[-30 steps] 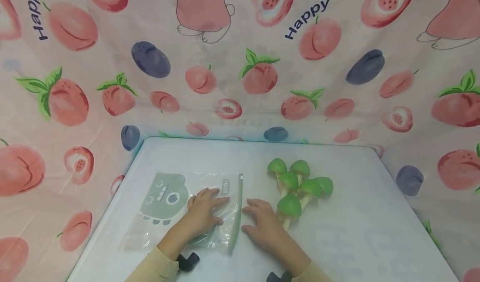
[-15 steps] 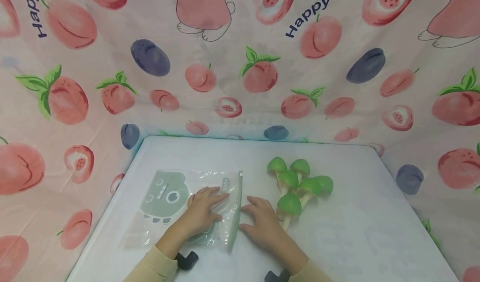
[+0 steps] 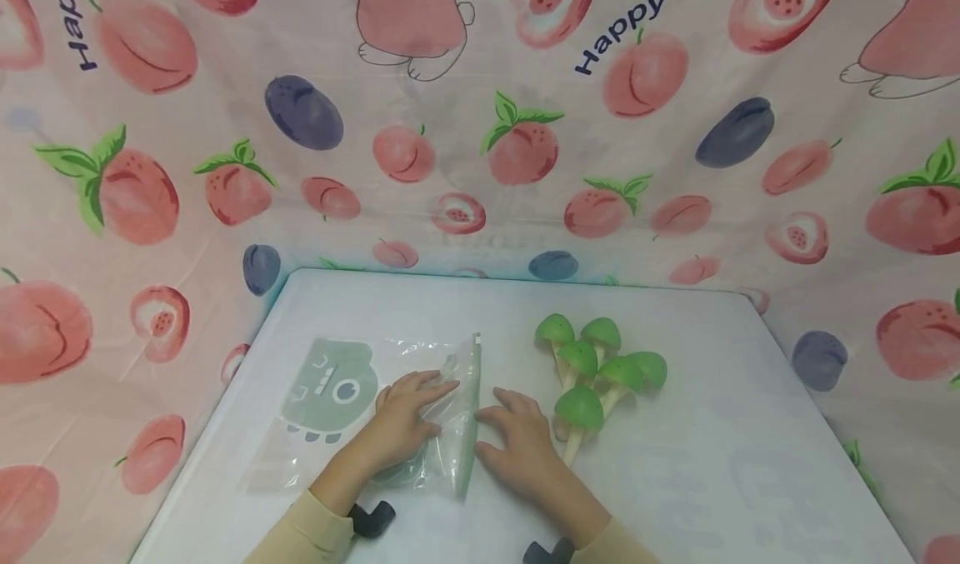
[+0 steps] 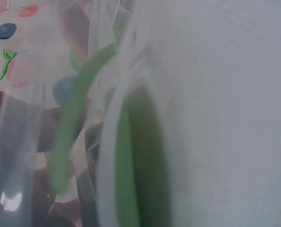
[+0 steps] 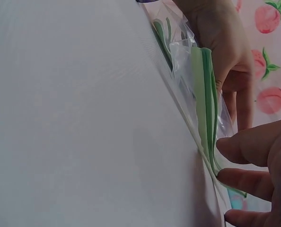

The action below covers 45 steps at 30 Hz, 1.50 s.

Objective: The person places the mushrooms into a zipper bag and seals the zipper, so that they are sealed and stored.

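Note:
A clear plastic zip bag (image 3: 330, 393) printed with a green cartoon monster lies flat on the white table. My left hand (image 3: 405, 421) rests on its middle with the fingers spread. Along the bag's right side runs a green zip strip (image 3: 467, 431). My right hand (image 3: 521, 443) is at this strip, its thumb and fingers extended toward it. In the right wrist view the thumb (image 5: 235, 149) and fingertips come right up to the strip, which stands slightly raised. Part of the bag is hidden under my left hand. In the left wrist view the clear film is close and blurred.
Several green-capped toy mushrooms (image 3: 579, 410) with pale stems lie in a cluster just right of my right hand. The white table (image 3: 712, 472) ends at a fabric backdrop (image 3: 457, 147) printed with fruit. Black wrist mounts (image 3: 372, 520) show below both hands.
My right hand has shifted slightly left, up to the zip strip. The strip's edge has moved a little left, and the film by my left fingers is more bunched. The mushrooms stay put.

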Motion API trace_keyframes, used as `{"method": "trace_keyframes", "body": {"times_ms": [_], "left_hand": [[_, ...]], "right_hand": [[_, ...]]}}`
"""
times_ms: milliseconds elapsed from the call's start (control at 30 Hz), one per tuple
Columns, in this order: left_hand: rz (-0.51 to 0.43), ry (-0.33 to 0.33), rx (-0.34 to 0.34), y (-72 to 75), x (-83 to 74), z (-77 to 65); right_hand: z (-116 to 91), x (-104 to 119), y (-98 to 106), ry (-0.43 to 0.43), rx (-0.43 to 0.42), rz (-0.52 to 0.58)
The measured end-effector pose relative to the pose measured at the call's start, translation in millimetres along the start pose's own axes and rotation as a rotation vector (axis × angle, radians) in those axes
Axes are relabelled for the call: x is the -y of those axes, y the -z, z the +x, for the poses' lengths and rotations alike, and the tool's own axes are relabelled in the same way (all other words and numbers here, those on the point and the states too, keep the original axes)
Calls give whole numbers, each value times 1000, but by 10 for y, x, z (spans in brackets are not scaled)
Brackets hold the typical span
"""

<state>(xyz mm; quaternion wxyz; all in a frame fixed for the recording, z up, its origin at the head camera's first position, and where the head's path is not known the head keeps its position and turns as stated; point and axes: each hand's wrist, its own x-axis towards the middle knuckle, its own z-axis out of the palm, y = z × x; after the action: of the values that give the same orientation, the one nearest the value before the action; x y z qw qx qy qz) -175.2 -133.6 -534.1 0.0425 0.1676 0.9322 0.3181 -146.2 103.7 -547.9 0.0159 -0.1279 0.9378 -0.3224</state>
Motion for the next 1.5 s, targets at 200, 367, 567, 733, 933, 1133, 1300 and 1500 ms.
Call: {"method": "trace_keyframes", "body": {"times_ms": [200, 367, 567, 733, 933, 1133, 1300, 1500], "left_hand": [[-2, -8, 5, 4, 10, -3], [3, -5, 4, 27, 6, -20], [1, -10, -12, 56, 5, -35], [-12, -18, -16, 80, 9, -52], [-9, -39, -20, 115, 12, -65], [19, -66, -33, 149, 25, -62], [51, -110, -43, 172, 46, -49], [90, -144, -9, 208, 52, -41]], "right_hand": [[16, 6, -56, -19, -10, -22], [14, 26, -73, -34, -6, -47], [15, 54, -68, -46, 0, -50], [11, 55, -69, -49, -2, -52], [5, 46, -76, -46, -7, -51], [4, 46, -89, -54, -6, -55], [6, 38, -98, -54, -6, -61], [6, 29, -106, -52, -7, -59]]}}
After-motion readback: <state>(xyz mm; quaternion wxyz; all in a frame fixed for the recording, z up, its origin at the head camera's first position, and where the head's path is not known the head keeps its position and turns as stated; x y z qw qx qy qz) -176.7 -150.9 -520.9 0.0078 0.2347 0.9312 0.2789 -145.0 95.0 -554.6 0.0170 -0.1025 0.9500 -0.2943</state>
